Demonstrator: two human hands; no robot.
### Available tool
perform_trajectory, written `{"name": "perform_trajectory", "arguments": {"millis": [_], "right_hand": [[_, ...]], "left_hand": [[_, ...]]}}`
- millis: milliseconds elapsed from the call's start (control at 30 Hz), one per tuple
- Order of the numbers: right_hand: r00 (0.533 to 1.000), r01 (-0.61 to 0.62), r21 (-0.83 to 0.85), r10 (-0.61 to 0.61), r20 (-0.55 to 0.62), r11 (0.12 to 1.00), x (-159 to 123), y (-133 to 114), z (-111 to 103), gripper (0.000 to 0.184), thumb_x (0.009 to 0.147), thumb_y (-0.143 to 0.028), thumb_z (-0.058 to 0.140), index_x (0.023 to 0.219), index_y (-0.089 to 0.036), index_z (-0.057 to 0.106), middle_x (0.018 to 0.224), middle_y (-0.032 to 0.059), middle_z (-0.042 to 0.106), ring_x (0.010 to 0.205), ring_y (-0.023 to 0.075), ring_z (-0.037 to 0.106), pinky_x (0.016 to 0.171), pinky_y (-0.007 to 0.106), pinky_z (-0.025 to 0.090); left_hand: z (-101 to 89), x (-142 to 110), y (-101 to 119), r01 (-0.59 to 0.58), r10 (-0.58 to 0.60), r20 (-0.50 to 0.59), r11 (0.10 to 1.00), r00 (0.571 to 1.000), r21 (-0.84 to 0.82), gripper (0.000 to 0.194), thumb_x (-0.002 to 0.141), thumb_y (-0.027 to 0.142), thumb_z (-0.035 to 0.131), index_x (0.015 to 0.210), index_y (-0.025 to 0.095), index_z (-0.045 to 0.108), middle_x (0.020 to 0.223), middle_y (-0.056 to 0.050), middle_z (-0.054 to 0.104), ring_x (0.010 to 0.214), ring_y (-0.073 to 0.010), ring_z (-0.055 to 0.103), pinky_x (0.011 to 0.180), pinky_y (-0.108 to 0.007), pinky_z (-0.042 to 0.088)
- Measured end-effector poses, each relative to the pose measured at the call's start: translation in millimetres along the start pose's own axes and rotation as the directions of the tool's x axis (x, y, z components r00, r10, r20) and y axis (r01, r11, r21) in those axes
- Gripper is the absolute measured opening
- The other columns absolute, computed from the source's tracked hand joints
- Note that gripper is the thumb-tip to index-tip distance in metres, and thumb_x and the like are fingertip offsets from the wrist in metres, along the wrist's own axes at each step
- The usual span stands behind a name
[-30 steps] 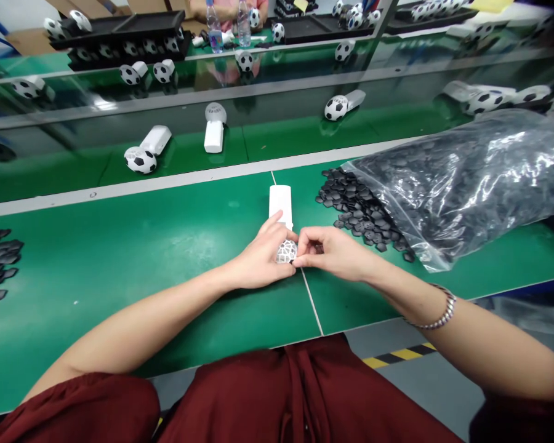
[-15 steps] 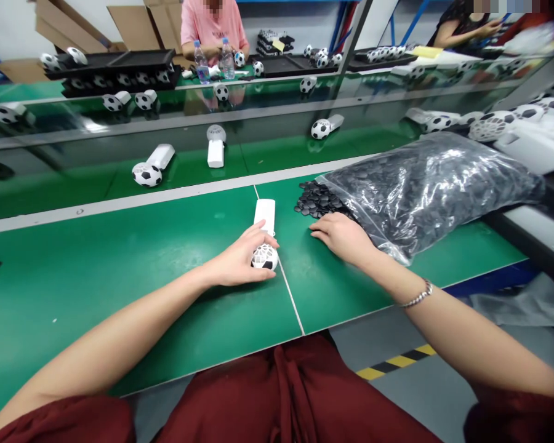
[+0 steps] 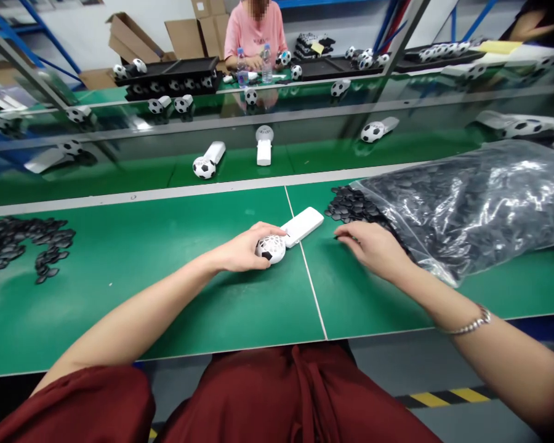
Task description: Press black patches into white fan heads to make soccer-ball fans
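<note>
A white handheld fan point(image 3: 305, 226) with a football-patterned round head lies on the green bench, its handle pointing to the far right. My left hand point(image 3: 247, 246) is closed around the head, with the thumb on the near side and the fingers over the far side. My right hand point(image 3: 369, 246) pinches a small black piece point(image 3: 337, 237) between thumb and fingertips, just above the bench. Only a dark edge of that piece shows. Beyond this hand, a pile of flat black pieces point(image 3: 351, 204) spills from the mouth of a clear plastic bag point(image 3: 480, 197).
More black pieces point(image 3: 13, 240) lie spread at the left. Behind the bench's pale edge, a green conveyor point(image 3: 143, 169) carries several football fans. Across it, a person in a pink shirt point(image 3: 253, 34) sits near water bottles point(image 3: 266, 64) and black trays point(image 3: 170, 80).
The fan's handle has swung from pointing straight away to pointing far right. My right hand has drawn back slightly from the pile with a black piece. The view has shifted left.
</note>
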State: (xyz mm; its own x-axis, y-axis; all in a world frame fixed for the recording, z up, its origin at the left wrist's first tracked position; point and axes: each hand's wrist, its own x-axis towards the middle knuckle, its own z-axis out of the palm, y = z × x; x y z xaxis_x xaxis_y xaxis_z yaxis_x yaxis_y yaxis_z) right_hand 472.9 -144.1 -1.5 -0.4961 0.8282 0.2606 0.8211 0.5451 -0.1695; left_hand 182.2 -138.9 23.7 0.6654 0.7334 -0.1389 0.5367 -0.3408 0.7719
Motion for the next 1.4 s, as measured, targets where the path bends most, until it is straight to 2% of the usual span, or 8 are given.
{"name": "perform_trajectory", "arguments": {"millis": [167,267,400,567,767,900,1100,1400], "right_hand": [[0.971,0.235,0.411,-0.229,-0.063,0.881,16,-45,2,0.015,0.088,-0.016,0.045,0.089,-0.019,0.060,0.087,0.0040,0.063,0.081,0.0157,0.057,0.071,0.027,0.046],[0.914,0.398,0.440,-0.391,-0.111,0.805,30,-59,9,0.019,0.089,-0.012,0.043,0.090,-0.019,0.061,0.088,0.0059,0.061,0.081,0.0158,0.056,0.068,0.027,0.046],[0.873,0.481,0.433,-0.463,-0.155,0.762,43,-61,18,0.016,0.089,-0.013,0.045,0.090,-0.017,0.060,0.085,0.0067,0.062,0.080,0.0170,0.056,0.070,0.029,0.046],[0.895,0.438,0.494,-0.416,-0.161,0.751,48,-62,21,0.006,0.087,-0.016,0.050,0.088,-0.017,0.056,0.080,0.0048,0.061,0.076,0.0160,0.056,0.070,0.029,0.046],[0.954,0.296,0.643,-0.249,-0.166,0.706,49,-62,28,0.004,0.082,-0.017,0.059,0.085,-0.018,0.056,0.078,0.0018,0.061,0.070,0.0130,0.056,0.065,0.024,0.046],[0.963,0.236,0.698,-0.259,-0.074,0.676,47,-61,25,0.003,0.082,-0.017,0.059,0.082,-0.018,0.057,0.077,0.0014,0.061,0.070,0.0133,0.056,0.065,0.025,0.045],[0.950,0.151,0.738,-0.303,0.076,0.658,43,-58,16,0.006,0.082,-0.019,0.058,0.085,-0.019,0.052,0.078,0.0005,0.057,0.069,0.0122,0.054,0.064,0.024,0.045],[0.977,0.133,0.730,-0.212,0.017,0.670,50,-58,29,0.016,0.079,-0.024,0.064,0.085,-0.020,0.049,0.080,0.0002,0.057,0.072,0.0132,0.055,0.065,0.025,0.046]], "left_hand": [[14.6,3,3,0.008,-0.008,-0.138,1.000,0.990,0.005,0.058,0.061,0.020,0.067,0.115,0.018,0.048,0.121,-0.009,0.043,0.113,-0.0232,0.045,0.100,-0.039,0.035],[21.7,6,0,0.033,-0.031,-0.243,0.999,0.970,0.005,0.057,0.058,0.034,0.075,0.108,0.019,0.052,0.109,-0.007,0.049,0.105,-0.0229,0.048,0.096,-0.040,0.038],[25.9,9,-2,0.022,-0.016,-0.310,1.000,0.951,0.016,0.052,0.058,0.036,0.075,0.103,0.020,0.055,0.100,-0.005,0.051,0.098,-0.0213,0.051,0.090,-0.037,0.041],[28.3,9,-3,-0.034,0.047,-0.343,0.998,0.938,0.046,0.038,0.063,0.026,0.068,0.098,0.017,0.056,0.095,-0.004,0.053,0.094,-0.0200,0.052,0.086,-0.034,0.042],[28.1,10,0,-0.058,0.053,-0.348,0.998,0.936,-0.006,0.028,0.065,0.017,0.061,0.092,0.017,0.056,0.093,-0.004,0.055,0.092,-0.0199,0.053,0.085,-0.034,0.043],[24.3,9,1,-0.042,0.028,-0.312,0.998,0.950,-0.038,0.036,0.061,0.017,0.064,0.096,0.016,0.053,0.096,-0.004,0.056,0.092,-0.0201,0.054,0.083,-0.034,0.043],[18.6,8,-7,-0.020,0.006,-0.203,0.998,0.979,-0.066,0.058,0.055,0.036,0.077,0.104,0.019,0.052,0.101,-0.004,0.054,0.095,-0.0225,0.052,0.083,-0.036,0.043],[23.7,10,-6,-0.047,0.039,-0.275,0.999,0.961,-0.024,0.040,0.061,0.023,0.068,0.098,0.017,0.053,0.095,-0.003,0.053,0.092,-0.0196,0.052,0.083,-0.034,0.042]]}}
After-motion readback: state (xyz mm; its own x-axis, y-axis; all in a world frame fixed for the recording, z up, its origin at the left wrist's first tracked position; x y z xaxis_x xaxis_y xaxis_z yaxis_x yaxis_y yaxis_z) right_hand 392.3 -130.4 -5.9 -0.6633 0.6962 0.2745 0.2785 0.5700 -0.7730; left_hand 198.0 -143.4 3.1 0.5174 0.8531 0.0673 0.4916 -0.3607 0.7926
